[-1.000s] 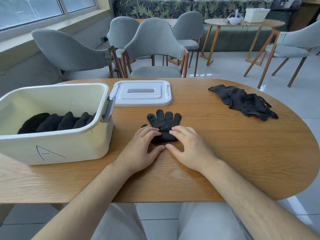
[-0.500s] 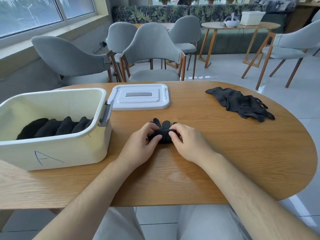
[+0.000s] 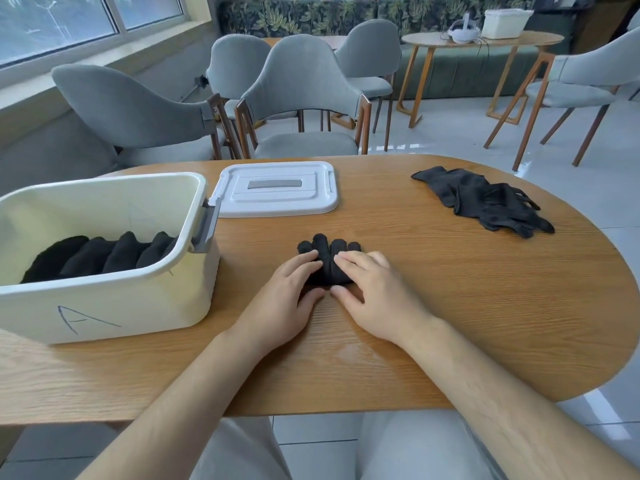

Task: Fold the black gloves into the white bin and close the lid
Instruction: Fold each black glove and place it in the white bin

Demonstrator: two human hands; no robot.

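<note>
A black glove (image 3: 328, 263) lies folded on the wooden table (image 3: 450, 306) in front of me, its fingertips sticking out at the far side. My left hand (image 3: 282, 306) and my right hand (image 3: 375, 299) both hold it, fingers laid over the top and thumbs against its near edge. The white bin (image 3: 104, 306), marked "A", stands open at the left with several folded black gloves (image 3: 100, 259) lined up inside. Its white lid (image 3: 275, 188) lies flat on the table behind the glove. A pile of loose black gloves (image 3: 485, 202) sits at the far right.
Grey chairs (image 3: 298, 98) stand along the far side of the table. A second round table (image 3: 481, 41) with a white box is further back. The table's rounded edge curves away at the right.
The glove lay flat with both hands on its cuff. The hands lifted the cuff and rolled it away from me over the palm, so the glove is now folded short.
</note>
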